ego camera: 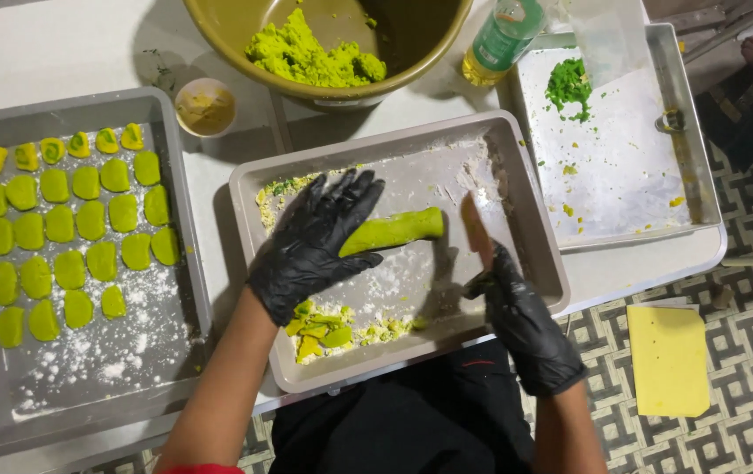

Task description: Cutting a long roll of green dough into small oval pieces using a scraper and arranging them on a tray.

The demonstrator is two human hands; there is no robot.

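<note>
A white desk (60, 53) carries three grey metal trays, and beyond its right edge lies a floor (745, 263) tiled in a grey and white geometric pattern, with a flat yellow sheet (668, 358) lying on it. The left tray (179, 263), dusted with flour, holds rows of flattened green dough pieces (69, 228); its near corner is cut off by the picture's edge. At the top an olive bowl (429, 44) with crumbly green dough (306, 54) is cropped, as is a clear bottle (501, 39) beside it, and a small cup (206, 106) of yellowish powder stands between bowl and left tray. The right tray (684, 132) bears a pale sheet with green crumbs (569, 86). What the blade in the right hand is made of is hard to make out, since it blurs. In the middle tray (534, 246), floury, lies a smooth bright green dough roll (394, 230), its left end hidden under the left hand (310, 241), whose black-gloved grip rests loosely open on it with fingers spread. The right hand (526, 320), also gloved, has its grip clenched on a brownish knife (476, 230) standing just right of the roll's end. Green offcuts (328, 329) lie at the tray's near side
</note>
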